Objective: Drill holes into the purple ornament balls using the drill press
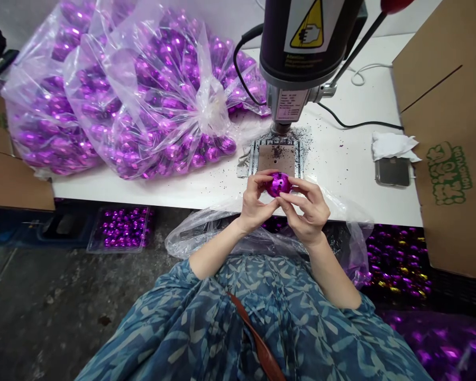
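Note:
A shiny purple ball (278, 185) with a small dark hole or mark on its face is held between both hands, in front of a drill press (291, 79). My left hand (257, 200) pinches its left side with thumb and fingers. On the other side, the fingertips of my right hand (308, 207) close on the same ball. Just beyond lies the press's base plate (283, 159), strewn with dark shavings. An open clear plastic bag (206, 233) hangs at the table edge beneath my wrists.
Large clear bags of purple balls (143, 100) fill the table's left side. A cardboard box (452, 132) stands at right, near a dark phone-like object (392, 172) under white tissue (394, 146). Below the table are a clear bin of purple balls (122, 227) and more purple and gold balls (399, 262).

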Motion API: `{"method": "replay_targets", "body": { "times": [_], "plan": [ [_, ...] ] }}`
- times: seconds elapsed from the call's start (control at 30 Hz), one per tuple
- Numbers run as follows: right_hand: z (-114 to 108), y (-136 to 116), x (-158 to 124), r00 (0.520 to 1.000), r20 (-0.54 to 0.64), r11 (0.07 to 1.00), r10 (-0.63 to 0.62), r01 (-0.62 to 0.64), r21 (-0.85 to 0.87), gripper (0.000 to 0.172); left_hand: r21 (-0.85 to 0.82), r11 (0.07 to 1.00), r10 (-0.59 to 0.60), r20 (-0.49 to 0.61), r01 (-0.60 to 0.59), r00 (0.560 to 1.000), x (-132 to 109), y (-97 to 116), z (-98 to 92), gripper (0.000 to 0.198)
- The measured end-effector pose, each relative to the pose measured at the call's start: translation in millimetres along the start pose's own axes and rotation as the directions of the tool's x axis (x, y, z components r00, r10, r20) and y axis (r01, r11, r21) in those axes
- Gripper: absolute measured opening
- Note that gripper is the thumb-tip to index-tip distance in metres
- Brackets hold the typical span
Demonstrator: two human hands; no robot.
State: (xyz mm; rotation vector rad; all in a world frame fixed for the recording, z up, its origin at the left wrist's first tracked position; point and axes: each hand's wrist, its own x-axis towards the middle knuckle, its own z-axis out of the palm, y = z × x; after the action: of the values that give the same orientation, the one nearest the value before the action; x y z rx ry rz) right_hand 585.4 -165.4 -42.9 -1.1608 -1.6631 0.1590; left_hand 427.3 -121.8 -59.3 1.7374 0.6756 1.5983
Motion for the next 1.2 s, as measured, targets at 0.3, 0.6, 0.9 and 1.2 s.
{"method": "replay_targets", "body": {
  "times": [0.3, 0.6, 0.9, 1.2],
  "plan": [
    [5, -11, 2, 0.959, 0.119, 0.948, 0.259, -0.276, 0.157, 0.079, 0.047, 0.991, 0.126, 0.004, -0.126, 0.992, -1, 1, 3.2, 0.060],
    [9, -7, -4, 0.953, 0.103, 0.937, 0.286, -0.301, 0.178, 0.079, 0.126, 0.980, 0.154, 0.016, -0.154, 0.988, -4, 0, 6.1, 0.063],
    [12, -1, -10, 0.967, 0.025, 0.961, 0.254, -0.255, 0.111, 0.079, 0.006, 0.995, 0.096, 0.007, -0.096, 0.995, -10, -6, 12.6, 0.060],
    [14, 4, -16, 0.948, 0.025, 0.948, 0.316, -0.317, 0.024, 0.080, 0.069, 0.992, 0.096, 0.082, -0.102, 0.992, -19, -19, 11.4, 0.039]
  ]
}}
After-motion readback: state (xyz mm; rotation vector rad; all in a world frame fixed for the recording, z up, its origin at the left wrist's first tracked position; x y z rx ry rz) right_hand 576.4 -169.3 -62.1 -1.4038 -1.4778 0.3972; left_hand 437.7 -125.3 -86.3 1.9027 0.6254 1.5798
